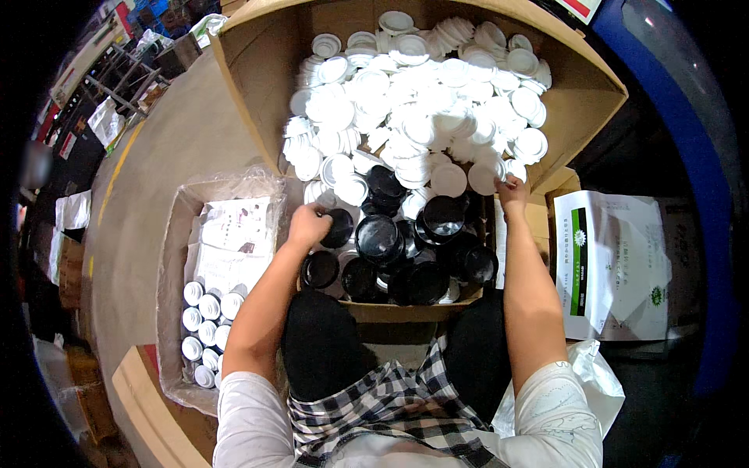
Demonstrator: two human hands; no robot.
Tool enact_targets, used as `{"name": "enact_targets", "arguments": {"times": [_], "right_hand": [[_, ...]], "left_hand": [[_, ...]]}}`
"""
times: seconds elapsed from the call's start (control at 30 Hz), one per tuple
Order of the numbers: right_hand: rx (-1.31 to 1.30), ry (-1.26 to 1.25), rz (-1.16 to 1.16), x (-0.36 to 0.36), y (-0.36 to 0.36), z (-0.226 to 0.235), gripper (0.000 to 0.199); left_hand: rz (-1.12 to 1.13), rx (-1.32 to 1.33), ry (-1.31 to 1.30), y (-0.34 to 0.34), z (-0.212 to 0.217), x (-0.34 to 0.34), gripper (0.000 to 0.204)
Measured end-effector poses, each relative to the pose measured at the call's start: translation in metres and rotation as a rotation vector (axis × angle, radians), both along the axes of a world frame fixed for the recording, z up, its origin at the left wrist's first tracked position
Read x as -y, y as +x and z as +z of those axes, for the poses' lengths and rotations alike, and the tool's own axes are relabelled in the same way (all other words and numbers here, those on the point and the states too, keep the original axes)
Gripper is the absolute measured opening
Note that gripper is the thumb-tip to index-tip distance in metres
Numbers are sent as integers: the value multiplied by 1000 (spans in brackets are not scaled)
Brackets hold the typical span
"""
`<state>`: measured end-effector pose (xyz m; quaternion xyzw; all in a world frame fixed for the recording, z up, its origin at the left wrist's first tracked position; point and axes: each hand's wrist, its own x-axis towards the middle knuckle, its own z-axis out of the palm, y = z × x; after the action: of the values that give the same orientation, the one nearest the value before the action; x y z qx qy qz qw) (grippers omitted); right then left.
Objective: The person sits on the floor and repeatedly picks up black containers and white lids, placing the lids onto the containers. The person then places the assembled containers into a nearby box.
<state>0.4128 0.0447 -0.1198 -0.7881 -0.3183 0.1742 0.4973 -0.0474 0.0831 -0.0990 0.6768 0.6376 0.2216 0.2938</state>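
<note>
The left hand (307,225) is curled shut around a small white plastic cap (326,200), just above the glossy black round lids (380,238) in the brown cardboard box (406,312). The right hand (512,189) pinches one round white plastic lid (485,178) at the heap's near edge, fingers together on it

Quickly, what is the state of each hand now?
Left hand: closed, seems to hold a small pale part; unclear what.
Right hand: fingers on a white lid; grip unclear.
</note>
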Motion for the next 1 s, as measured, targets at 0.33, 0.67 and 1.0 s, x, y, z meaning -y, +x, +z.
{"name": "enact_targets", "arguments": {"times": [0.33, 0.67, 1.0], "right_hand": [[390, 399, -82, -11, -65, 69, 26], [121, 622, 520, 63, -199, 173, 32], [-740, 459, 1198, 96, -242, 179, 71]], "left_hand": [[100, 1586, -514, 15, 115, 66, 32], [-228, 2039, -629, 59, 156, 125, 50], [-288, 2140, -677, 40, 133, 118, 62]]}}
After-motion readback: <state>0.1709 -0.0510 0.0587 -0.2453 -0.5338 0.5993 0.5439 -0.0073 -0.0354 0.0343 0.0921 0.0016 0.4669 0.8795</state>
